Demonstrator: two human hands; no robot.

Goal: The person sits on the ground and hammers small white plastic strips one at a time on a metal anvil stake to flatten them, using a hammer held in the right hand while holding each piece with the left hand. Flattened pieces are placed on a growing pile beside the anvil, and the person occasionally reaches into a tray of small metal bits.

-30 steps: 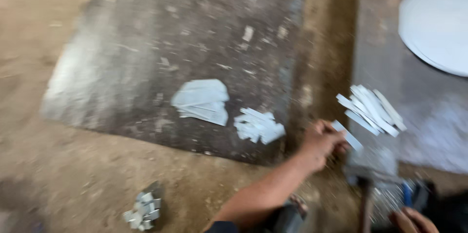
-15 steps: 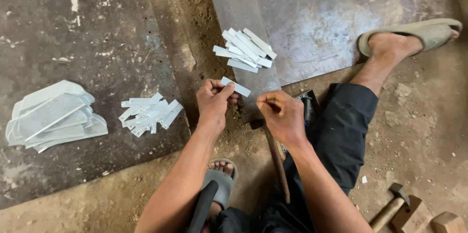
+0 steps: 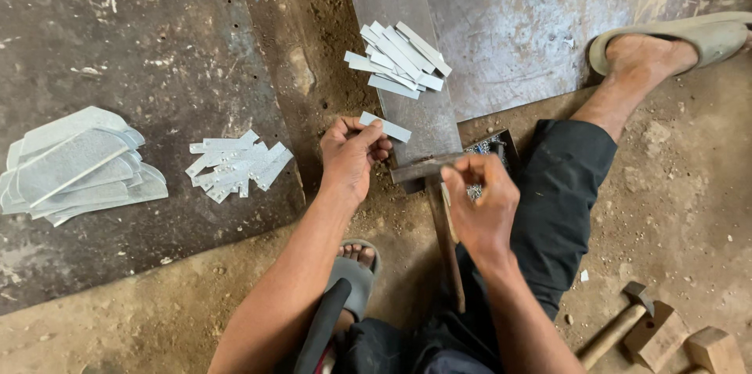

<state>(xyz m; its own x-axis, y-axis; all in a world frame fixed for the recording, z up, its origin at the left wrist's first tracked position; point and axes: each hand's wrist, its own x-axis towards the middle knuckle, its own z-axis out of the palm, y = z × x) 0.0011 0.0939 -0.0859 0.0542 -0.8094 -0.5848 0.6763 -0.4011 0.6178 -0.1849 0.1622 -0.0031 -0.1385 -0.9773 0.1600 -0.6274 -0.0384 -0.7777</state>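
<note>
Pinching a small metal strip (image 3: 385,126) between its fingers, the left hand (image 3: 350,156) held it just beside the steel bar (image 3: 407,92), while the right hand (image 3: 483,205) was closed over the hammer (image 3: 440,209); seating the strip flat looked wise.

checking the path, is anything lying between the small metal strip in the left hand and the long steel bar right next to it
Nothing visible does. The left hand holds the small flat grey metal strip, whose far end already reaches the near end of the long dark steel bar. The pile of similar strips lies farther up the bar.
</note>
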